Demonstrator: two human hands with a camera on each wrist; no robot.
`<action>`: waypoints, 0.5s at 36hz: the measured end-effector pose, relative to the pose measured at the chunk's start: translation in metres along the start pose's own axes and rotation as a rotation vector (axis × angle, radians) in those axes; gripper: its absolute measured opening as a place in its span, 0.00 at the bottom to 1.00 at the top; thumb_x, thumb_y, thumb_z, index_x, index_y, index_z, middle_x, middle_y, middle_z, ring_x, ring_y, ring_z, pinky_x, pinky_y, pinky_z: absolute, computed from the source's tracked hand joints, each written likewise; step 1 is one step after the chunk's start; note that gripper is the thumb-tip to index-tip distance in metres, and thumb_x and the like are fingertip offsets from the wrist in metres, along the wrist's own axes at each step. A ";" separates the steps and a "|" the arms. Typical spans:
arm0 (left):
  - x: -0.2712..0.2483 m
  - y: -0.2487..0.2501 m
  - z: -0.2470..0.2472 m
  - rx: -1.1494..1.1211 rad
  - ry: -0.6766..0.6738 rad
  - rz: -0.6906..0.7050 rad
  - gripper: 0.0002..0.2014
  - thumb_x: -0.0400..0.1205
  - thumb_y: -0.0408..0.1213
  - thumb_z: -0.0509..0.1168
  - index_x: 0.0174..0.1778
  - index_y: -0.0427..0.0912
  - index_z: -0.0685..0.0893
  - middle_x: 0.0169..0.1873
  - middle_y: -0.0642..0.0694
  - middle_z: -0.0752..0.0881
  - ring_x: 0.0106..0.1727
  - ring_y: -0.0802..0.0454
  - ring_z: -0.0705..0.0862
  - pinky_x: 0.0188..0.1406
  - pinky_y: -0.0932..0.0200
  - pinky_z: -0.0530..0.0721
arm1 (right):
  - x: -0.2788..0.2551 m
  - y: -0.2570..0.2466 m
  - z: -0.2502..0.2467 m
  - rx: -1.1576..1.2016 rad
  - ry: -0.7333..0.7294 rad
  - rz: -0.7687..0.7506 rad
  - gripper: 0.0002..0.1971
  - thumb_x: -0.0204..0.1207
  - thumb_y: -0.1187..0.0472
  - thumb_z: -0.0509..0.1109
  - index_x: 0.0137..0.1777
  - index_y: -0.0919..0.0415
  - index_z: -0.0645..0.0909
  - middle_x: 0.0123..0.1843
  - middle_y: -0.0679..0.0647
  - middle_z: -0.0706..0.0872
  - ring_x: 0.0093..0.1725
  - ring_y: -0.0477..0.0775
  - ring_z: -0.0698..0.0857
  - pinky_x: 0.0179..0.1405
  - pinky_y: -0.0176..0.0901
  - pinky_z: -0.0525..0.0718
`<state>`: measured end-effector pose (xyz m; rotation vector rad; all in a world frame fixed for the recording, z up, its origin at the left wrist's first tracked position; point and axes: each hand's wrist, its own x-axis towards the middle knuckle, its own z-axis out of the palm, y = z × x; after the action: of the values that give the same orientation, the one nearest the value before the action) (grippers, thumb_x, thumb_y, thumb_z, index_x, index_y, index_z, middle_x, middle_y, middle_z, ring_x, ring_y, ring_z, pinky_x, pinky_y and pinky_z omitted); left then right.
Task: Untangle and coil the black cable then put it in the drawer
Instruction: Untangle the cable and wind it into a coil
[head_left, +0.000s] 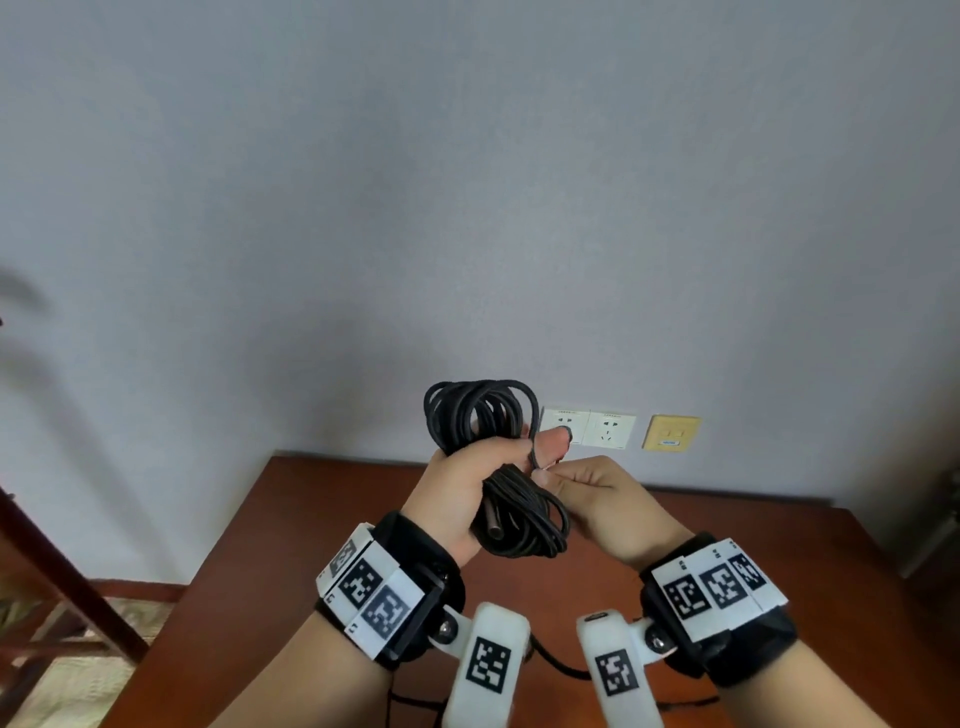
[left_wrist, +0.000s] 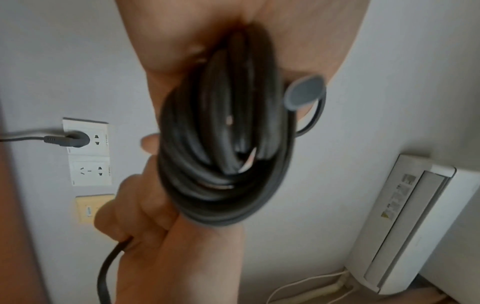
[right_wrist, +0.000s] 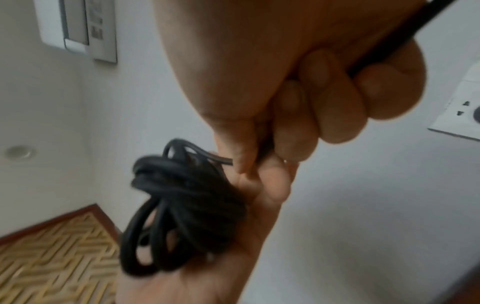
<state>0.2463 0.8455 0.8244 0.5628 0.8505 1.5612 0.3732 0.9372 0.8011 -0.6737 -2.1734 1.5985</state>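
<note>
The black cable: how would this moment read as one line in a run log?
stage: coiling | left hand: grips black cable bundle | right hand: pinches loose strand | drawer: unseen

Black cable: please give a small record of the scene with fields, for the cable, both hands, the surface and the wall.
cable: black cable mostly coiled, held above the table
left hand: left hand grips the coil's middle
right hand: right hand pinches the loose strand beside the coil
surface: brown wooden table below the hands
wall: two white sockets, one yellow plate
drawer: not in view
</note>
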 end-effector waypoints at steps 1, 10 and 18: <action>0.000 0.000 0.001 0.031 0.007 0.016 0.28 0.54 0.38 0.80 0.50 0.30 0.90 0.54 0.34 0.88 0.49 0.43 0.90 0.44 0.53 0.88 | -0.001 -0.004 0.002 -0.001 -0.006 0.012 0.31 0.74 0.41 0.68 0.38 0.77 0.80 0.30 0.62 0.75 0.30 0.59 0.67 0.34 0.51 0.63; 0.008 -0.004 -0.001 0.028 0.247 0.152 0.09 0.77 0.27 0.69 0.30 0.36 0.84 0.26 0.42 0.82 0.29 0.47 0.84 0.33 0.54 0.86 | -0.003 -0.010 0.006 -0.130 -0.136 0.038 0.16 0.84 0.65 0.61 0.33 0.63 0.77 0.19 0.39 0.75 0.21 0.36 0.71 0.26 0.25 0.68; 0.016 0.027 -0.018 -0.039 0.494 0.346 0.09 0.79 0.30 0.69 0.33 0.40 0.82 0.23 0.49 0.82 0.27 0.56 0.84 0.30 0.61 0.84 | -0.011 -0.001 -0.012 -0.614 -0.133 0.123 0.13 0.80 0.56 0.64 0.34 0.47 0.73 0.31 0.43 0.80 0.32 0.42 0.76 0.37 0.37 0.74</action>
<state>0.2130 0.8567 0.8327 0.3048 1.1305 2.0764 0.3887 0.9401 0.8056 -0.9032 -2.7955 1.0318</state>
